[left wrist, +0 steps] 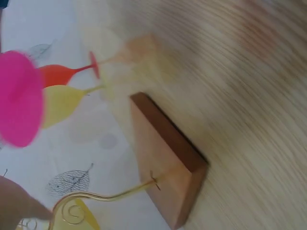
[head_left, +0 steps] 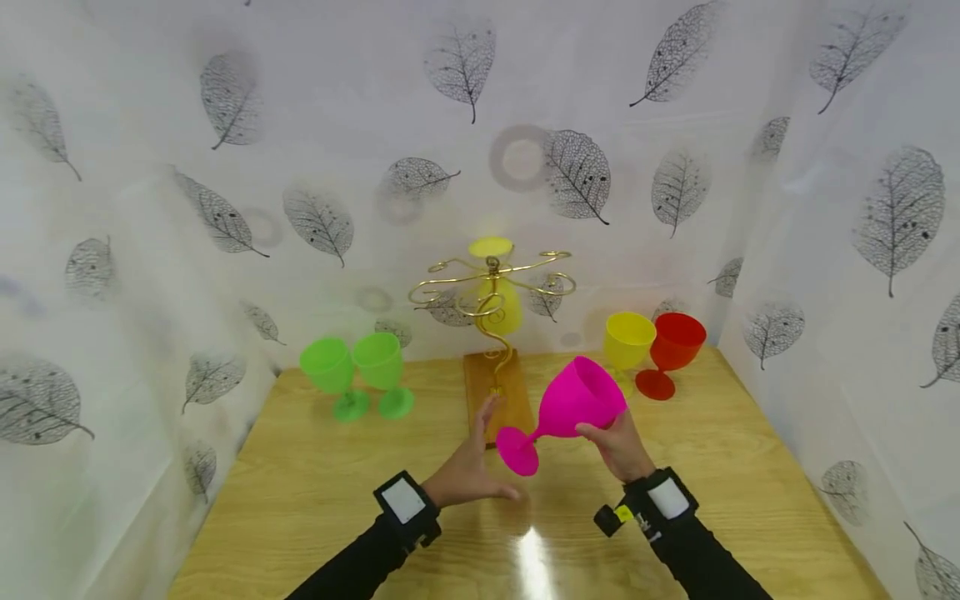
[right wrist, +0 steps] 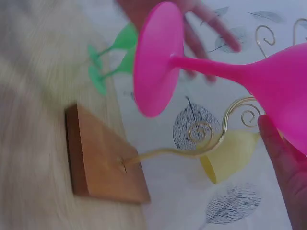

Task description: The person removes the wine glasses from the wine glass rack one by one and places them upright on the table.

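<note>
A pink plastic goblet (head_left: 573,408) is held by its bowl in my right hand (head_left: 624,448). It tilts, its mouth up to the right and its round foot down to the left. My left hand (head_left: 467,473) is spread with nothing in it, just left of the goblet's foot and apart from it. Behind both hands stands a gold wire glass rack (head_left: 491,279) on a wooden base (head_left: 517,410). A yellow goblet (head_left: 504,307) hangs upside down at the rack's far side.
Two green goblets (head_left: 378,361) stand upright at the back left of the wooden table (head_left: 300,500). At the back right stand another yellow goblet (head_left: 628,337) and a red goblet (head_left: 677,342). A leaf-patterned white curtain (head_left: 345,100) encloses the back and sides.
</note>
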A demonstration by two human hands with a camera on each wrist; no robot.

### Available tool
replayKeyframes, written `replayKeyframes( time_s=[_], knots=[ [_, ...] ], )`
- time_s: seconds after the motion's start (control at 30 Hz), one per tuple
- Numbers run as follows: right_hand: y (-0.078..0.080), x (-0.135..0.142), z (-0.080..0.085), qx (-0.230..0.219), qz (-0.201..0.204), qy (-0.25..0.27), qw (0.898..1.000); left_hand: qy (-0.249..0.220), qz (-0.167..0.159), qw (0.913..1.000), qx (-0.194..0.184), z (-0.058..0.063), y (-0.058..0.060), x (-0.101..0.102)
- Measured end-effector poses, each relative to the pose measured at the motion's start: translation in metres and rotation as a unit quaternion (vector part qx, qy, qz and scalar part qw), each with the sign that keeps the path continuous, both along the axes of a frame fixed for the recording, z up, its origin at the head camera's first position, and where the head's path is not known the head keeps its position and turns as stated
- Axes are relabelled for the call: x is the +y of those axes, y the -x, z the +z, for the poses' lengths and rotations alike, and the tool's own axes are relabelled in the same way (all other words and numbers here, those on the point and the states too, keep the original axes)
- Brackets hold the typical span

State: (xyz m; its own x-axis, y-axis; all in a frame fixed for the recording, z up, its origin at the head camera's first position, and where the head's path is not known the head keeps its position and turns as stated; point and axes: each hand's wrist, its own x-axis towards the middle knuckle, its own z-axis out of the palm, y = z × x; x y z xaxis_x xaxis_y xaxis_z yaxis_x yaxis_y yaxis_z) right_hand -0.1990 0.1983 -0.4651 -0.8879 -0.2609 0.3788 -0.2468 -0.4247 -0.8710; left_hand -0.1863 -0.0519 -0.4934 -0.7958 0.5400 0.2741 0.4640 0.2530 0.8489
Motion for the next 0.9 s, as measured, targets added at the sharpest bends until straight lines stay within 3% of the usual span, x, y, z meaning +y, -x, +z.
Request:
replayKeyframes(
  time_s=[0.07, 0.23, 0.4, 0.53, 0.67, 0.73, 0.9],
  knots=[
    [0.001, 0.003, 0.003, 0.031, -0.016, -0.073, 0.997, -0.007, 0.018, 0.9998, -0.003, 0.007, -0.001, 0.003],
    [0.004, -0.002, 0.008, 0.078, -0.014, -0.206, 0.975, -0.094, 0.063, 0.9934, -0.021, 0.029, -0.006, 0.019],
    [0.000, -0.019, 0.007, 0.088, 0.000, -0.272, 0.958, -0.166, 0.067, 0.9821, -0.060, 0.045, -0.013, 0.036],
    [-0.004, -0.030, 0.004, 0.095, 0.008, -0.281, 0.955, -0.180, 0.089, 0.9765, -0.079, 0.046, -0.014, 0.042],
    [-0.005, -0.037, 0.001, 0.089, 0.018, -0.288, 0.953, -0.175, 0.145, 0.9730, -0.037, 0.040, -0.014, 0.036],
    [-0.006, -0.037, -0.001, 0.087, 0.019, -0.295, 0.951, -0.181, 0.185, 0.9659, -0.010, 0.037, -0.013, 0.026],
    [-0.008, -0.026, -0.006, 0.063, -0.007, -0.308, 0.949, -0.191, 0.311, 0.9311, 0.008, 0.032, -0.003, -0.025]
  ],
)
